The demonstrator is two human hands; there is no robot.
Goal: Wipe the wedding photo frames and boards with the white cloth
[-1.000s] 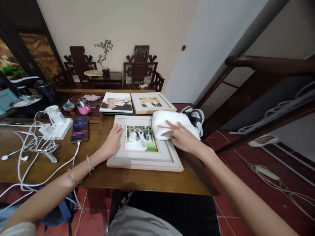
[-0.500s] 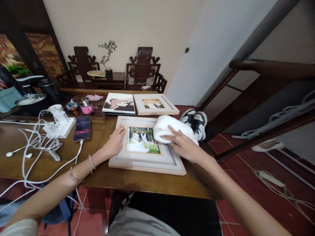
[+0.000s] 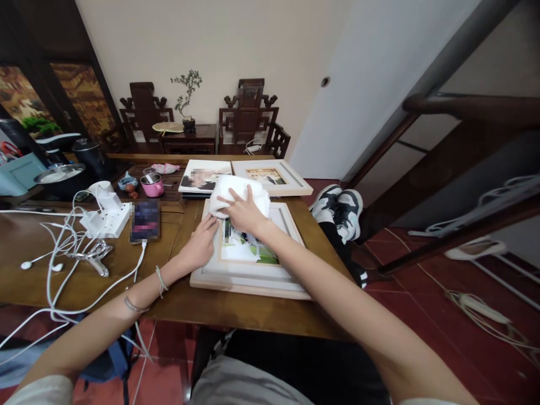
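Cloth [image 3: 230, 186] shifted leftward, right hand [image 3: 245, 215] spread atop.

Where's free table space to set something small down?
Bare tabletop lies between the phone and the left hand, and along the near edge below the picture frame. Left of the phone, cables and a power strip crowd it.

A fluffy, matt white cloth [image 3: 233, 184] with a soft, toweling-like pile lies on a picture frame [image 3: 248, 275] with a smooth, pale wood edge and a matt, whitish inner border. The tabletop [image 3: 177, 306] beneath is brown wood with a varnished sheen. Nearby, a power strip [image 3: 113, 220] looks like smooth white plastic, and a pink cup [image 3: 153, 189] has a glossy outside. Red floor tiles [image 3: 422, 320] look smooth; a chair [image 3: 251, 107] is dark, carved wood.
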